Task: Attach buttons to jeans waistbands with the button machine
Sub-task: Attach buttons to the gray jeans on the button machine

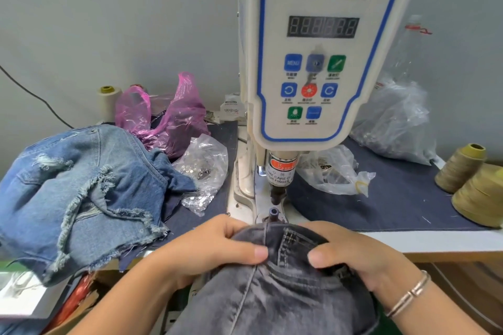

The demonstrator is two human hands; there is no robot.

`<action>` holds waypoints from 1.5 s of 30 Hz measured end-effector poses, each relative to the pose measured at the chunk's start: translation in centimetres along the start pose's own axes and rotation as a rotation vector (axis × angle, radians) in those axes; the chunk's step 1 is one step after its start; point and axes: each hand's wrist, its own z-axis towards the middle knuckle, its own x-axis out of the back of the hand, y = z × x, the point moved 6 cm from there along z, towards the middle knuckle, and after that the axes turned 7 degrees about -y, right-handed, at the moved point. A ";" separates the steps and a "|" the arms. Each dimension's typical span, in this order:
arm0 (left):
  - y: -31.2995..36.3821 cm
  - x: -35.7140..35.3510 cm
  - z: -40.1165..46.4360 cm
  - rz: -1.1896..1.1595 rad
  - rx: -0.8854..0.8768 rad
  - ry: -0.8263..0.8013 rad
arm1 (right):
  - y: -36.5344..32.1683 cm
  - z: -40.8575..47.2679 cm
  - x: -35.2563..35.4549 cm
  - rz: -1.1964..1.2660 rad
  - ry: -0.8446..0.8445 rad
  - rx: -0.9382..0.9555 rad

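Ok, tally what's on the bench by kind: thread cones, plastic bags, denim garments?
Thread cones: 3 (cream, two olive)
Plastic bags: 4 (pink, three clear)
Denim garments: 2 (blue pile, grey jeans held)
Total: 9

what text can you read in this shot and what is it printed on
"伺服钉扣一体机" on the button machine panel, top.
"SERVO BUTTON MACHINE" just below it.
"MENU" on the blue button.
"CARE OF ... FINGER", part of a warning on the plunger label.
Display digits, other button captions and the packet print: unreadable.
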 end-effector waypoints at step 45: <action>-0.9 6.6 6.4 -0.184 0.012 0.340 | 0.0 3.5 10.5 -0.118 0.532 0.032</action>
